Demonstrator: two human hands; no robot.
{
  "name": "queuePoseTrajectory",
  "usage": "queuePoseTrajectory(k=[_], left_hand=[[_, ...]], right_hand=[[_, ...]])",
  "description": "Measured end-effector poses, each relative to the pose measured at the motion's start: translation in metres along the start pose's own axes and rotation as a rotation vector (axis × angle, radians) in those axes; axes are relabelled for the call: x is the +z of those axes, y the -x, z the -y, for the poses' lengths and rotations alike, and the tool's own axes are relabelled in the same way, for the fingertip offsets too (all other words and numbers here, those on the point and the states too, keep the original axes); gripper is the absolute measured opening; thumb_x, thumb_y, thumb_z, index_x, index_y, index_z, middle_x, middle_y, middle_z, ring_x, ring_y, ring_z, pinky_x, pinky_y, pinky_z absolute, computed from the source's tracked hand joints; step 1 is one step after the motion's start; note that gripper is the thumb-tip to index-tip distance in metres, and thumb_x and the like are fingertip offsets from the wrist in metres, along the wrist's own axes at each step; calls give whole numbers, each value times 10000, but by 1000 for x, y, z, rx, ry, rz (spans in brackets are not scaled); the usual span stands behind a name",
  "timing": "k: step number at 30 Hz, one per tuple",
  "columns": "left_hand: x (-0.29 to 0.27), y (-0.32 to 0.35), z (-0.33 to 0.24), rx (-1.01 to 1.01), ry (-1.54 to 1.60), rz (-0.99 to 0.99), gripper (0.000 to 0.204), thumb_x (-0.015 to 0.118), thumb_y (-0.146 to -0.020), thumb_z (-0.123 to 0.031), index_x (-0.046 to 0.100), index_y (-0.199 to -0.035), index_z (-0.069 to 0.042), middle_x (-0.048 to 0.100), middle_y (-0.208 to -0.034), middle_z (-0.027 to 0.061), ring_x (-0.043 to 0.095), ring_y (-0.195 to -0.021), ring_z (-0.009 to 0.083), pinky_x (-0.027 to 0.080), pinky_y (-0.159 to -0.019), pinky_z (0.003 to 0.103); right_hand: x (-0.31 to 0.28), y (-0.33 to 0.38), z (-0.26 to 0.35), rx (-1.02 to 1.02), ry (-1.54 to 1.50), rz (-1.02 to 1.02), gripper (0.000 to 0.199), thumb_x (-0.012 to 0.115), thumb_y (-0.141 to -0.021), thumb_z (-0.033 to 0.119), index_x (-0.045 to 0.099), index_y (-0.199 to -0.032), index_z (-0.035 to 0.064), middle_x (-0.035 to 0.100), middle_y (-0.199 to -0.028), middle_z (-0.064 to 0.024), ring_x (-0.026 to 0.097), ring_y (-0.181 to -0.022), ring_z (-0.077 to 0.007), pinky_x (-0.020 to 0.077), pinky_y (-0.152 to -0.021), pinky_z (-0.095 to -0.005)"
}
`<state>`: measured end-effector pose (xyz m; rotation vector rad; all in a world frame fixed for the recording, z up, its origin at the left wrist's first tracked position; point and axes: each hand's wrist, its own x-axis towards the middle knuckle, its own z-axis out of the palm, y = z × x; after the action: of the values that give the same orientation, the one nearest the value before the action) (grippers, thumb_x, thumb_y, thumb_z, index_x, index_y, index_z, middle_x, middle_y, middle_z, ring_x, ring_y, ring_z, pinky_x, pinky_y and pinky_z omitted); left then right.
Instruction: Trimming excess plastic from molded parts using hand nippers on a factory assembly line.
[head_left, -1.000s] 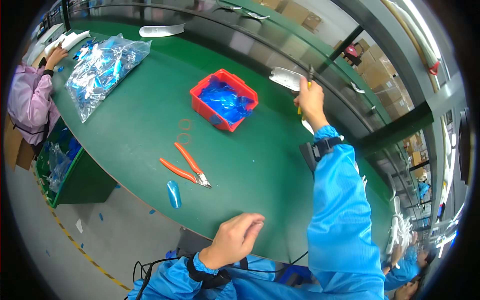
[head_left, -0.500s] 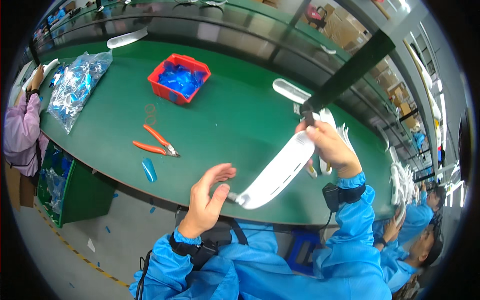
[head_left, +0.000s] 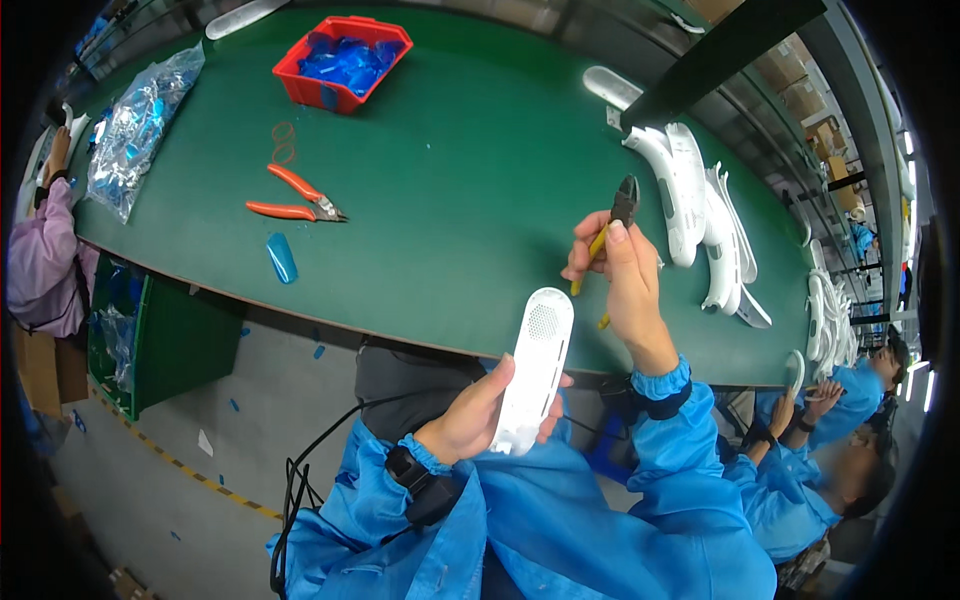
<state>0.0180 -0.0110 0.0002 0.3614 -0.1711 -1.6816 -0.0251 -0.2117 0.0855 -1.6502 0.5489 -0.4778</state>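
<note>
Holding a long white plastic housing with a perforated grille at its upper end (head_left: pixel 533 370), the person's left hand (head_left: pixel 480 415) wraps its fingers around the lower half, keeping it upright just below the table edge, above the lap. Their right hand (head_left: pixel 625 285) is closed around yellow-handled side cutters with dark jaws (head_left: pixel 612 232), raised above the housing and apart from it. Judging from this, the cutters could slip and nick the smooth shell, or the housing could twist out of a one-handed hold. Beyond lies a green work table (head_left: pixel 470 170) carrying orange-handled pliers (head_left: pixel 295 197), a small blue plastic piece (head_left: pixel 282 257), a red bin of blue parts (head_left: pixel 345 62), a clear bag of blue parts (head_left: pixel 135 125) and a row of similar white housings (head_left: pixel 700 205). Grey floor with yellow tape lies beneath; other workers in blue and pink sleeves sit at either side
</note>
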Motion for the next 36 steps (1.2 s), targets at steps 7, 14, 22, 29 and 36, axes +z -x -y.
queuePoseTrajectory(k=[7, 14, 22, 29, 36], left_hand=[[1, -3, 13, 34, 19, -19, 752, 315, -984, -639, 486, -1262, 38, 643, -1014, 165, 641, -810, 244, 534, -726, 362], [-3, -6, 19, 60, 49, -24, 760, 324, -978, -649, 484, -1245, 44, 619, -940, 126, 629, -799, 238, 518, -715, 352], [-7, -10, 24, 105, 63, 21, 696, 274, -1002, -617, 450, -1293, -9, 609, -957, 123, 624, -787, 228, 508, -693, 330], [-4, -10, 23, 142, 44, 17, 664, 237, -1015, -594, 415, -1328, -36, 608, -955, 106, 634, -781, 215, 512, -686, 320], [-8, -10, 23, 158, 29, 52, 650, 223, -1023, -578, 418, -1329, -39, 622, -980, 120, 642, -783, 217, 522, -683, 321]], right_hand=[[-13, 25, 1, -15, -97, 79, 510, 462, -1002, 448, 555, -1182, -20, 633, -1046, -120, 589, -1027, -198, 418, -961, -340], [-11, 33, 19, -99, -57, -11, 537, 417, -1026, 411, 514, -1235, -74, 615, -957, -110, 613, -921, -216, 490, -865, -361], [32, 60, -3, -141, -196, -82, 260, 427, -1035, 215, 505, -968, -23, 575, -785, -120, 596, -718, -186, 509, -688, -334], [51, 62, -18, -232, -321, -168, 227, 414, -1035, 179, 465, -943, -22, 545, -771, -130, 561, -679, -196, 505, -641, -343], [53, 63, -22, -294, -264, -140, 220, 415, -1033, 167, 462, -940, -27, 535, -765, -125, 555, -673, -193, 504, -627, -348]])
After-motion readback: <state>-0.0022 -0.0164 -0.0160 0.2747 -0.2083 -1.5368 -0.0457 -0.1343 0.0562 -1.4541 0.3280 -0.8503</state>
